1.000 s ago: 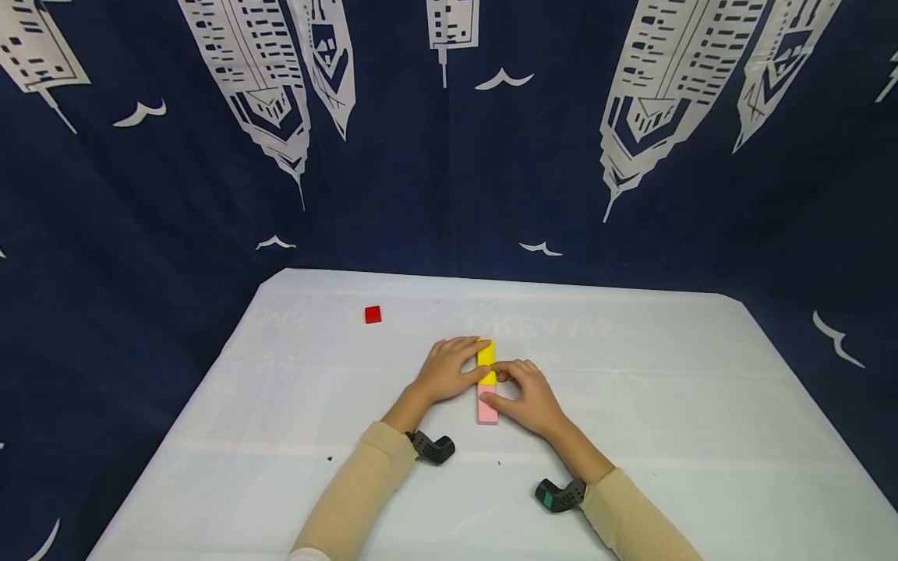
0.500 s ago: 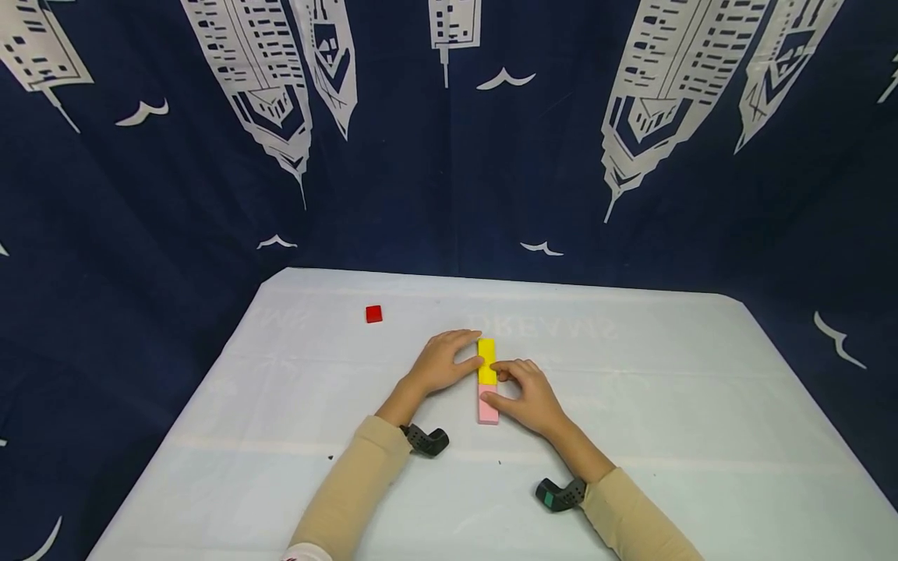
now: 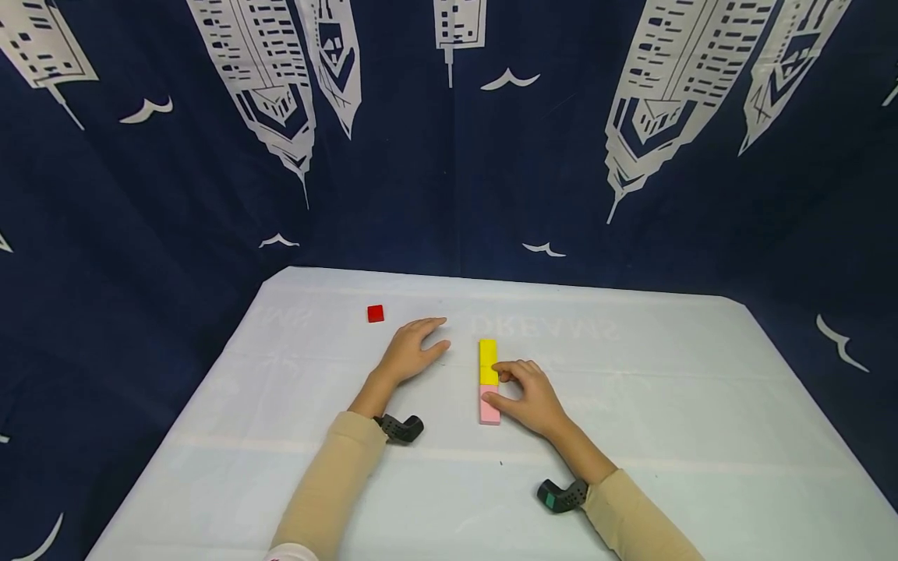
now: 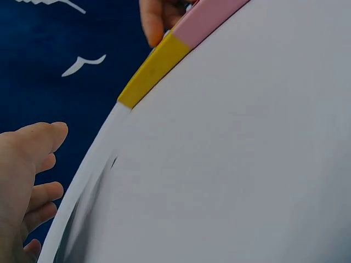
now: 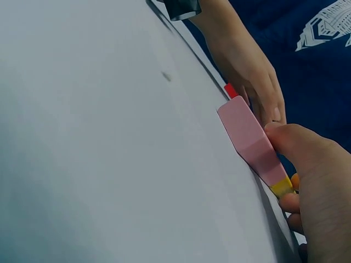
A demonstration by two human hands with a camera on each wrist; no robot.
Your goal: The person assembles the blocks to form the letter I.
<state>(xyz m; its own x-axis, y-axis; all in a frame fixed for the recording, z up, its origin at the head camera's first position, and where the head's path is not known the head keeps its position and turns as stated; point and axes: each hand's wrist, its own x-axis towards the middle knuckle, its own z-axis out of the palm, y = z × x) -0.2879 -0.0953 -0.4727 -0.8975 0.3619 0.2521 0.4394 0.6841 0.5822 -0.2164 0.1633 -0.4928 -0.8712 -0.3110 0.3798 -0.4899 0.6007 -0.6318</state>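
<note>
A pink block (image 3: pixel 489 411) and a yellow block (image 3: pixel 487 353) lie end to end in one straight row on the white table, yellow at the far end. My right hand (image 3: pixel 531 399) holds the row from the right. Its thumb (image 5: pixel 296 139) lies on the pink block, and its bent index finger touches the yellow block's right side. My left hand (image 3: pixel 410 352) is in the air or just over the table, left of the row, fingers spread and holding nothing. Beyond its fingertips, to the upper left, lies a small red block (image 3: pixel 375 313).
The white table (image 3: pixel 687 405) ends at a far edge in front of a dark blue cloth (image 3: pixel 449 171) printed with white buildings and birds. Each wrist wears a black camera mount, one on the left (image 3: pixel 401 428) and one on the right (image 3: pixel 561 495).
My left hand has let go of the yellow block and moved left, toward the red block. My right hand keeps its place on the row.
</note>
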